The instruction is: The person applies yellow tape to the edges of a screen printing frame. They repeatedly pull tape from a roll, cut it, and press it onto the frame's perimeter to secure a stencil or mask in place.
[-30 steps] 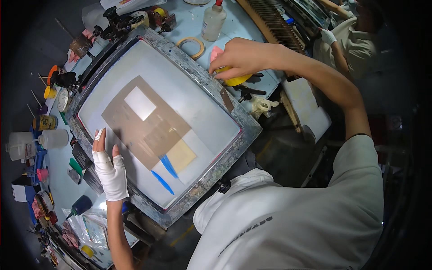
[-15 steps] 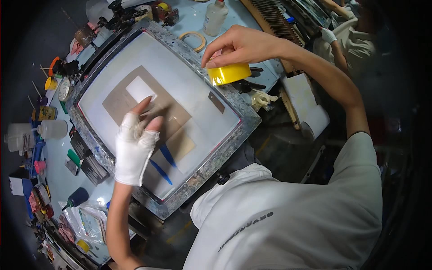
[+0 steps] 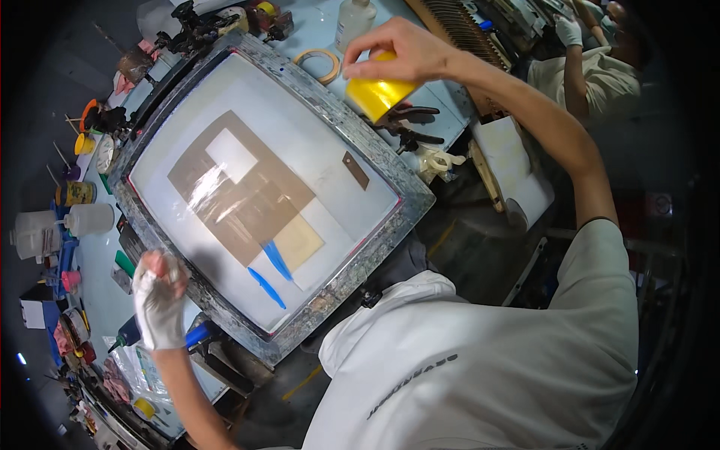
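Observation:
My right hand (image 3: 401,51), bare, grips a roll of yellow tape (image 3: 381,88) above the far right edge of a framed printing screen (image 3: 324,294). My left hand (image 3: 160,300), in a white glove that leaves some fingertips bare, is off the screen's left edge; its fingers look curled but are smeared by motion. On the pale mesh is a brown rectangle (image 3: 274,178) with a whitish square (image 3: 232,155) inside. Glossy streaks cross its left part. Two blue strips (image 3: 267,288) and a cream patch (image 3: 303,244) lie nearer me. A small brown tag (image 3: 356,171) sits at the right.
Beyond the frame are a tan tape ring (image 3: 317,66), a clear bottle (image 3: 355,22) and black-handled pliers (image 3: 412,124). Bottles, jars and tools crowd the bench's left side, including a dark squeeze bottle (image 3: 127,332). Another person's gloved hand (image 3: 568,31) shows at far right.
My left hand has left the brown rectangle and moved left past the frame, uncovering the glossy streaks. My right hand has shifted slightly up and right, with the tape roll tilted differently.

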Demonstrator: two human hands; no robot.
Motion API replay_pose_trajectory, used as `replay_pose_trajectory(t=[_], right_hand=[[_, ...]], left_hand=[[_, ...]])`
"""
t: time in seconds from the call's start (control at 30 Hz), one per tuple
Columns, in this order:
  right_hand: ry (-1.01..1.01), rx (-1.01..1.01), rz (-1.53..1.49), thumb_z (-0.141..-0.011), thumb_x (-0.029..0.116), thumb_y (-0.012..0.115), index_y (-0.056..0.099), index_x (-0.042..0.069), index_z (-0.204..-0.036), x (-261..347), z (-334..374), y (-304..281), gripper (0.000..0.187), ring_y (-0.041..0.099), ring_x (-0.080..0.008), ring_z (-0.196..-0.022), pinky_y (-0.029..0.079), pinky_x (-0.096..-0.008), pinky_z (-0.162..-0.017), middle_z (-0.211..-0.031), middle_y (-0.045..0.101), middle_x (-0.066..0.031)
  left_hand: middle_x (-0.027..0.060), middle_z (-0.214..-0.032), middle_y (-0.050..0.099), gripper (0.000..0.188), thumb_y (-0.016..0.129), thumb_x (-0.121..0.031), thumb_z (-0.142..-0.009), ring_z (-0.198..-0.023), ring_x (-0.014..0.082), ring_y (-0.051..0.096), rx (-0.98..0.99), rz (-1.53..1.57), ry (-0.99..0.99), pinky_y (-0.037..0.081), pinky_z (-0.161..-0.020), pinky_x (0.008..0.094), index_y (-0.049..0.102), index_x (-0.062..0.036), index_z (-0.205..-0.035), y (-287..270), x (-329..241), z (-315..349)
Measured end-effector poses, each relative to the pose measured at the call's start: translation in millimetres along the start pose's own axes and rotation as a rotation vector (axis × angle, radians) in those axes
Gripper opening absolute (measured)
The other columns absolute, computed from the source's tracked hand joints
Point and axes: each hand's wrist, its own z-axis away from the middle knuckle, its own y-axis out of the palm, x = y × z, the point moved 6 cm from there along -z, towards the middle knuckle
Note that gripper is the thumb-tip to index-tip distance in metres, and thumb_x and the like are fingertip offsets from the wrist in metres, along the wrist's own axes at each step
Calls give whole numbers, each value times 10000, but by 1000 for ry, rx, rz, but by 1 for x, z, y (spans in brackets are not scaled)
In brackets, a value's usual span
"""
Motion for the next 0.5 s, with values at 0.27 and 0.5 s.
replay_pose_trajectory(t=[0.27, 0.5], right_hand=[[-141, -79, 288, -936, 375, 680, 762, 75, -935, -58, -40, 18, 312, 685, -351, -678, 544, -425, -639, -751, 702, -173], [-427, -88, 337, -898, 297, 761, 691, 74, -1111, 24, -18, 49, 316, 617, -298, -1023, 523, -396, -863, -1027, 641, -78]], left_hand=[[-4, -774, 505, 212, 706, -234, -986, -613, 96, 449, -228, -145, 21, 343, -503, 230, 561, -80, -982, -183, -6, 84], [-29, -763, 472, 195, 708, -249, -990, -629, 84, 437, -297, -294, 9, 326, -526, 240, 596, -92, -1019, -203, 5, 93]])
